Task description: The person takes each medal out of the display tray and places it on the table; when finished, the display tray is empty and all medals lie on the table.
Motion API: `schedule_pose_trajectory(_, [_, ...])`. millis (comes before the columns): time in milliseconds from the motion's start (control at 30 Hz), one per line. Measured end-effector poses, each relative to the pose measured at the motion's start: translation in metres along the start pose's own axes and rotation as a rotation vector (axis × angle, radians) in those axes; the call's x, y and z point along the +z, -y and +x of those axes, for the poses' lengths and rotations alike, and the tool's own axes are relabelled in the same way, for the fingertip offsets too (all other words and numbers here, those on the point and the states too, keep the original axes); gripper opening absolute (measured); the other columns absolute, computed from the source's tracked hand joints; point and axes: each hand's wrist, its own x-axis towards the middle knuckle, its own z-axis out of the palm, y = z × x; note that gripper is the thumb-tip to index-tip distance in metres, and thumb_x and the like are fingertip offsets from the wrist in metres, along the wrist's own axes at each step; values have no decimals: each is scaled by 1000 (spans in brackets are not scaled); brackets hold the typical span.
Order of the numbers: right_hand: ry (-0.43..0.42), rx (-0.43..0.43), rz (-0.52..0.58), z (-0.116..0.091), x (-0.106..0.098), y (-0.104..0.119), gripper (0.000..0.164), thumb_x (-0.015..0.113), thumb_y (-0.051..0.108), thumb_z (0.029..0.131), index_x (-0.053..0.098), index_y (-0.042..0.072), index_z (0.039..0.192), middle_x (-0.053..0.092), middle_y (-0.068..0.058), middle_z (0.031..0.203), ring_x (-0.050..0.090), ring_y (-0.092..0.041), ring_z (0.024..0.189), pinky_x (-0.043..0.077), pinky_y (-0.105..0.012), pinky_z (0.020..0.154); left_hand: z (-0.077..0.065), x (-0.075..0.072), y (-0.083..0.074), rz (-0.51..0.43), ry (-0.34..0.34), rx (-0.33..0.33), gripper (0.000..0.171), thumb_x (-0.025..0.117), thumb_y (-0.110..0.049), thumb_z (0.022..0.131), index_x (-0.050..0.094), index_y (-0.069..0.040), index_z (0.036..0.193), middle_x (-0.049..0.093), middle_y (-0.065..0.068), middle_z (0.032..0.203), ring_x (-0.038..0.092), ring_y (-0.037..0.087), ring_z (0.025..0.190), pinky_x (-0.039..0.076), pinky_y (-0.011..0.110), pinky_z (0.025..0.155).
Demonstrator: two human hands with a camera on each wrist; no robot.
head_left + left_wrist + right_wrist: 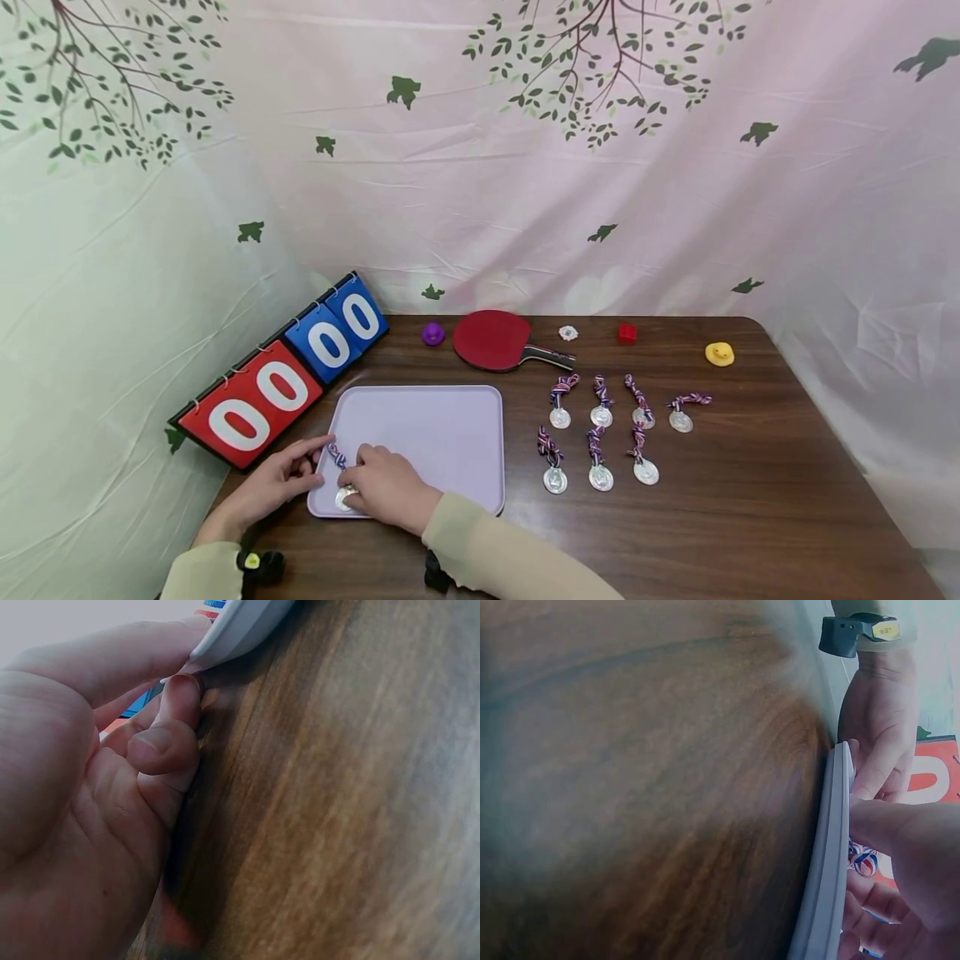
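Note:
A pale lilac tray (420,433) lies on the table in front of me. In its near left corner is a silver medal (344,499) with a striped red, white and blue ribbon (337,455) bunched above it. My right hand (390,487) pinches this medal and partly covers it. At the tray's left edge is my left hand (273,487); in the left wrist view its thumb lies over the rim and a curled fingertip (184,690) sits right under it. The right wrist view shows the ribbon (862,859) between both hands.
Several silver medals (601,477) with bunched ribbons stand in two rows right of the tray. Behind are a purple duck (432,334), red paddle (491,340), white chip (568,333), red cube (627,334) and yellow duck (719,354). A flip scoreboard (281,386) stands left.

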Motion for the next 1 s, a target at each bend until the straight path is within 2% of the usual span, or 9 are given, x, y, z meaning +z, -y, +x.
schedule_pose_trajectory(200, [-9, 28, -7, 1, 1, 1, 23, 68, 46, 85, 69, 35, 106, 53, 8, 96, 47, -5, 78, 40, -21, 59, -1, 0, -1, -1, 2, 9, 61, 71, -31, 86, 45, -33, 141, 51, 13, 103, 50, 26, 90, 47, 25, 62])
schedule_pose_trajectory(367, [-8, 29, 34, 3, 1, 1, 19, 73, 38, 83, 70, 33, 101, 55, 11, 94, 49, -3, 80, 41, -20, 65, 1, 0, -1, -13, 5, 1, 61, 70, -31, 86, 45, -32, 141, 51, 14, 102, 50, 26, 90, 47, 26, 62])
schedule_pose_trajectory(633, [-13, 26, 97, 4, 0, 1, 25, 76, 29, 80, 71, 29, 105, 58, 11, 97, 51, -1, 83, 42, -16, 73, 0, 1, -1, -30, 10, -14, 62, 71, -31, 85, 44, -32, 141, 51, 15, 101, 50, 27, 90, 47, 26, 62])
schedule_pose_trajectory(833, [-45, 44, 220, 3, -3, -2, 30, 73, 16, 81, 69, 24, 110, 54, 10, 102, 50, 2, 87, 41, -13, 79, -1, 1, -3, -36, 2, -27, 62, 71, -31, 84, 45, -31, 141, 51, 14, 101, 49, 27, 91, 47, 27, 62])
schedule_pose_trajectory(1000, [-77, 49, 274, 3, -4, -3, 32, 71, 11, 83, 67, 20, 113, 53, 8, 105, 49, 3, 90, 40, -11, 82, -1, 0, -4, -36, -1, -33, 62, 72, -31, 84, 45, -31, 141, 51, 14, 101, 49, 27, 92, 47, 27, 62])
